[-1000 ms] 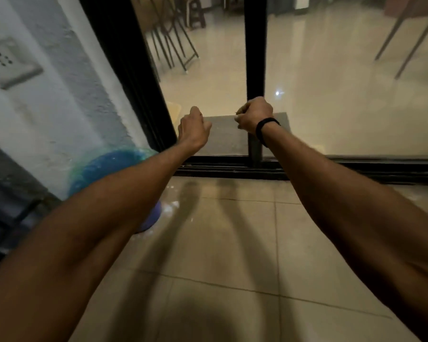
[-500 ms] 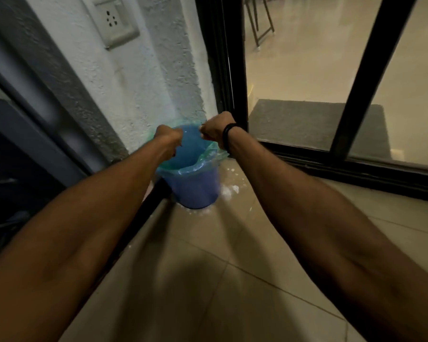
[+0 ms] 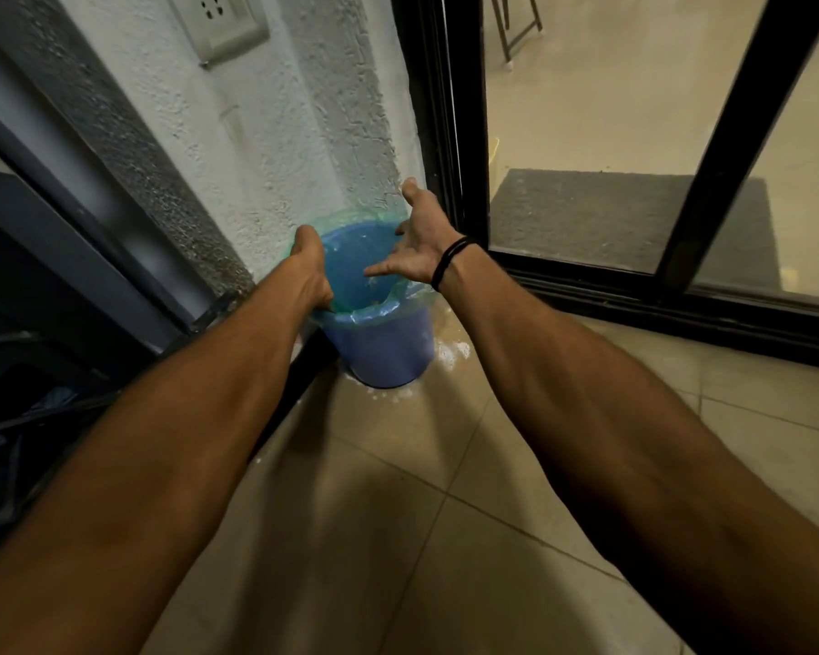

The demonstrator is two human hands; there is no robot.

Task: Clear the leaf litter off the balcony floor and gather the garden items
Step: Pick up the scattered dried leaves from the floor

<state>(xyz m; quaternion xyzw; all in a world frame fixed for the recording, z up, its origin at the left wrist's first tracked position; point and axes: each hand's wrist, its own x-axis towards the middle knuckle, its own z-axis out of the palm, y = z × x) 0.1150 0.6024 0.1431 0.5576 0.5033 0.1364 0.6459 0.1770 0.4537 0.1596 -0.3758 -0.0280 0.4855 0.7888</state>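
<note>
A blue plastic bin lined with a green see-through bag stands on the balcony floor in the corner by the white wall. My left hand grips the bag and rim on the bin's left side. My right hand, with a black band at the wrist, hovers open over the bin's mouth, fingers spread, holding nothing. The inside of the bin looks blue; what lies in it I cannot make out.
White flecks lie on the beige tiles around the bin's base. A black-framed glass sliding door runs along the right, with a grey doormat behind it. A dark frame slants along the left. A wall socket sits above.
The view swung from the door to the bin in the corner. Both hands came to the bin's rim; since then my right hand has let go and opened above it.
</note>
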